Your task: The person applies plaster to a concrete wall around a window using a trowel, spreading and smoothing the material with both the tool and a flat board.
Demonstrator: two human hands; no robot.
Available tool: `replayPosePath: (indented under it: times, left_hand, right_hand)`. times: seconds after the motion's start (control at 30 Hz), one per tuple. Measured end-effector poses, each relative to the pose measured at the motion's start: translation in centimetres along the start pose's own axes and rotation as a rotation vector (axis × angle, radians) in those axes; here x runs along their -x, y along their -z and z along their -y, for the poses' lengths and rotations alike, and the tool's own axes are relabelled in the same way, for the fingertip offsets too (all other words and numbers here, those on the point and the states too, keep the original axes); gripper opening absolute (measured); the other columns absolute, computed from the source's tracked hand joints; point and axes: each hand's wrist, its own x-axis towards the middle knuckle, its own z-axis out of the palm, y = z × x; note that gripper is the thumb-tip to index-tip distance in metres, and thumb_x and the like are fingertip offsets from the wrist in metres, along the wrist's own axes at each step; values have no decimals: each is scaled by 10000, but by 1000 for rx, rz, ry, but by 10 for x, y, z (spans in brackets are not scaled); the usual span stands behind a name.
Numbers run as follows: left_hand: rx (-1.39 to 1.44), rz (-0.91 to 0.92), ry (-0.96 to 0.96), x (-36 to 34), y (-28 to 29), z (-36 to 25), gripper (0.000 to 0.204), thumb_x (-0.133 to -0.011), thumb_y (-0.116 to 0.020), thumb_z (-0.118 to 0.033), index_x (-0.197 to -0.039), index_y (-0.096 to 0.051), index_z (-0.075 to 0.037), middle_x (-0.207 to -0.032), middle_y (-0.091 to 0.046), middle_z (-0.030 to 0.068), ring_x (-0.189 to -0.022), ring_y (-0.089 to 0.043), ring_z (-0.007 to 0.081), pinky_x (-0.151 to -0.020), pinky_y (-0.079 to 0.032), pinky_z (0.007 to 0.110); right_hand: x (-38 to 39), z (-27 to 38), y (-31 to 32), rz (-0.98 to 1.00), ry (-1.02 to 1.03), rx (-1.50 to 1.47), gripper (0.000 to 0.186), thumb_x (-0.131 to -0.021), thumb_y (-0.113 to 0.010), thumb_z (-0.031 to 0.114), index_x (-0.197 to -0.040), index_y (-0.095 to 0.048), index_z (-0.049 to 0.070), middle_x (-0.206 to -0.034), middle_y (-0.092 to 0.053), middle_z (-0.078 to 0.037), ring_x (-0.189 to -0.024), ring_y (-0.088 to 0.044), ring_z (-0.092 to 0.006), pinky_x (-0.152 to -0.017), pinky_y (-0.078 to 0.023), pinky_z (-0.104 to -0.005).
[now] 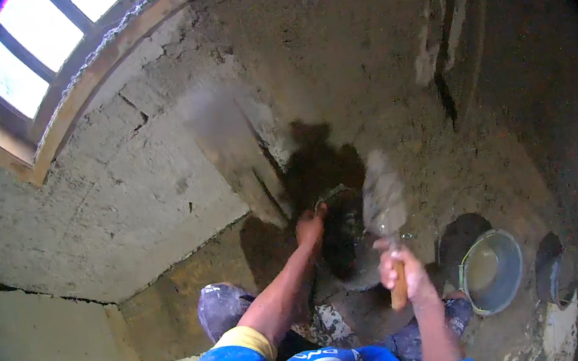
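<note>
My right hand (405,274) is wrapped round the wooden handle of a trowel (384,201). The trowel's pointed metal blade is upward and smeared by motion, just right of a dark bucket (344,235). Fingers of my left hand (311,227) are closed on the left rim of that bucket. The bucket's inside is in shadow, so its contents are hard to make out.
Right of my right hand stands a translucent bucket (512,290) with cloudy liquid in it. Another round container (568,276) is dim farther right. Rough plastered wall (359,49) rises ahead, with a barred window (35,53) at upper left.
</note>
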Motion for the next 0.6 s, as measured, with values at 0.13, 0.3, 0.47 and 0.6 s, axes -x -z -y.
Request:
replayPosePath:
  times: [0.13,0.3,0.47,0.6]
  left_hand:
    - [-46,-24,24,35,-5,-38,571,-784,-535,-580,-907,-601,-27,-891,-612,212,-885,-580,369,-746,-430,443]
    - [-123,-84,13,20,5,-21,609,-783,-531,-590,-932,-596,-3,-912,-611,223,-905,-571,387,-762,-429,452]
    - [46,-61,4,22,-8,-21,610,-779,-558,-571,-914,-596,22,-891,-614,244,-877,-581,390,-756,-433,434]
    - [-19,-48,103,34,-2,-42,585,-771,-578,-558,-883,-592,15,-831,-613,226,-820,-583,375,-731,-431,429]
  right_hand:
    - [-31,81,-74,-48,746,305,387,-848,-546,174,-1191,-427,43,-722,-483,-16,-532,-478,-93,-446,-445,-234]
    - [-138,160,-178,-263,1358,91,296,-836,-608,112,-1061,-419,69,-795,-491,-18,-593,-488,-91,-524,-462,-250]
    - [-183,195,-116,-414,1041,1918,188,-792,-533,144,-943,-527,31,-875,-604,-231,-806,-591,-411,-675,-463,-481]
    - [-96,106,-14,-220,390,1908,182,-775,-508,144,-921,-525,37,-844,-599,-235,-823,-586,-414,-666,-453,-479]
